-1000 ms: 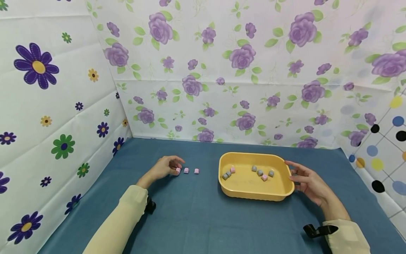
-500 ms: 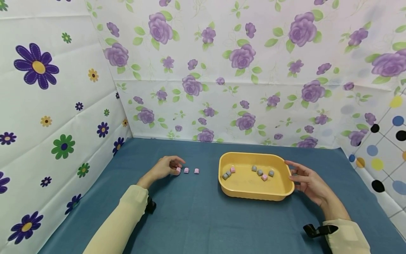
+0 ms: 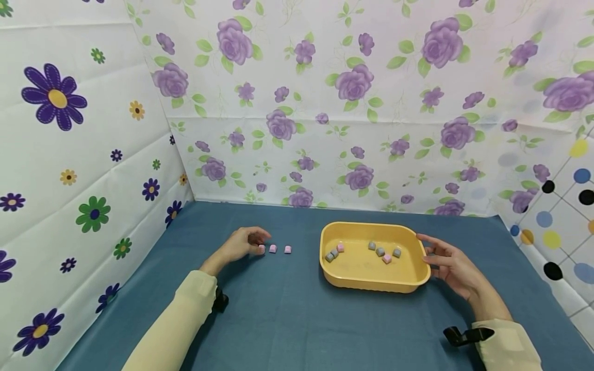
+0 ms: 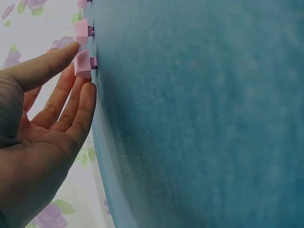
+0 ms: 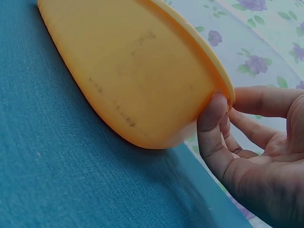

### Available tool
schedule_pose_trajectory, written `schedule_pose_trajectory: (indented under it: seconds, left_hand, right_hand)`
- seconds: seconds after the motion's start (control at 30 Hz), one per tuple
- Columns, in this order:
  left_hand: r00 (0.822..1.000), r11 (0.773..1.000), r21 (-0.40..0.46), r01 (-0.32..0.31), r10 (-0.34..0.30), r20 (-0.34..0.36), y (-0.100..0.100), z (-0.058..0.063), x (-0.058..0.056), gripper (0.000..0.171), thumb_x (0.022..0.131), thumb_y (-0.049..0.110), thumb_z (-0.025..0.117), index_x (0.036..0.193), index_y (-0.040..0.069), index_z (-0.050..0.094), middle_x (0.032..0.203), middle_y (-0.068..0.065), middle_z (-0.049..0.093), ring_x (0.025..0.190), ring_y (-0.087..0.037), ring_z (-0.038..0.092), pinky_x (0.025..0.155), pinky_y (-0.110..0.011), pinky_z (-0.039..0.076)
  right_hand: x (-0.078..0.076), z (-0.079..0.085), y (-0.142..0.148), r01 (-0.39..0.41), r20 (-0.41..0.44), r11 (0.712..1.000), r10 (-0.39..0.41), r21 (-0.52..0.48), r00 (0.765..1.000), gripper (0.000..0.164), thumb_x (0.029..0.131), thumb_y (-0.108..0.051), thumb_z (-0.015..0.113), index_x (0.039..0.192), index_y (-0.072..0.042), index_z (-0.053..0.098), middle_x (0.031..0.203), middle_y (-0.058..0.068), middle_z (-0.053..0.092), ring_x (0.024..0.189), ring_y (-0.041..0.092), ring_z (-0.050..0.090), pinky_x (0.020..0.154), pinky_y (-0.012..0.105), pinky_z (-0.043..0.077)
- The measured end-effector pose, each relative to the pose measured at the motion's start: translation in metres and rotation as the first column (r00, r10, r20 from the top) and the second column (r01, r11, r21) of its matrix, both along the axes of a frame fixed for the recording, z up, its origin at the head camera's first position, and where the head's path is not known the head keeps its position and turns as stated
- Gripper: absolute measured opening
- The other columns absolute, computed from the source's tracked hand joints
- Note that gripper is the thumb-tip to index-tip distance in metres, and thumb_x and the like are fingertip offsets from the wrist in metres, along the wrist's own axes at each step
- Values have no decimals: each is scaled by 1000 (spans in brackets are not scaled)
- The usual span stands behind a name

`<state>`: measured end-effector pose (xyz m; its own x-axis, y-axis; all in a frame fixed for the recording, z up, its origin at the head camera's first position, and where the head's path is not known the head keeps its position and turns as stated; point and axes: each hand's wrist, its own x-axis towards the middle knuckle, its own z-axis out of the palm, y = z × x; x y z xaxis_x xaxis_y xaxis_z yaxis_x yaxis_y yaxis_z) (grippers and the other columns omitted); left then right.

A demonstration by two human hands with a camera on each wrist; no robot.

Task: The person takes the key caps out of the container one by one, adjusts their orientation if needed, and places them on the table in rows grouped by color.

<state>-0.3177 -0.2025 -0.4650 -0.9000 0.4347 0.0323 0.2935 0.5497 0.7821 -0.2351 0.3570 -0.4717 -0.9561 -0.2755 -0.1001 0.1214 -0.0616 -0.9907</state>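
At the left of a short row, my left hand point(image 3: 241, 243) pinches a pink keycap point(image 4: 82, 64) between thumb and fingers, low at the cloth. To its right, in line, stand a second pink keycap point(image 3: 273, 249) and a third pink keycap point(image 3: 287, 250), apart from each other. My right hand point(image 3: 452, 268) holds the right end of a yellow plastic tray point(image 3: 371, 283), thumb and fingers at its rim. Inside lie several grey keycaps point(image 3: 396, 253) and two pink ones, one pink keycap point(image 3: 387, 259) near the middle. In the left wrist view, stems show under the pink caps.
A blue cloth point(image 3: 297, 330) covers the table. Behind it hangs a white curtain point(image 3: 315, 154) with purple roses; a daisy-patterned sheet point(image 3: 116, 175) stands at the left and a dotted one point(image 3: 571, 226) at the right. Each wrist wears a black camera band.
The leftmost pink keycap has turned and shifted very slightly under my left fingers, straightening with the row. My right hand and the tray have stayed put.
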Motion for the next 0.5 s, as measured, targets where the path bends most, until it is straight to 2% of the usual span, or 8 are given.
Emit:
schedule_pose_trajectory:
  seconds: [0.2, 0.5]
  left_hand:
    - [999, 1000, 12, -3, 3, -48, 2, 6, -3, 33, 87, 2, 73, 120, 2, 67, 109, -18, 66, 97, -25, 64, 79, -38, 53]
    - [999, 996, 86, 12, -8, -46, 14, 19, 1, 31, 94, 6, 67, 124, 6, 65, 118, -21, 63, 104, -26, 63, 83, -41, 53]
  right_hand:
    - [0, -1, 1, 0, -9, 1000, 0, 1, 1000, 67, 99, -5, 57, 157, -10, 24, 118, 11, 46, 100, 19, 65, 80, 41, 57]
    - [0, 0, 0, -15, -8, 1000, 15, -18, 1000, 67, 99, -4, 57, 157, -9, 23, 116, 10, 48, 99, 19, 65, 79, 41, 57]
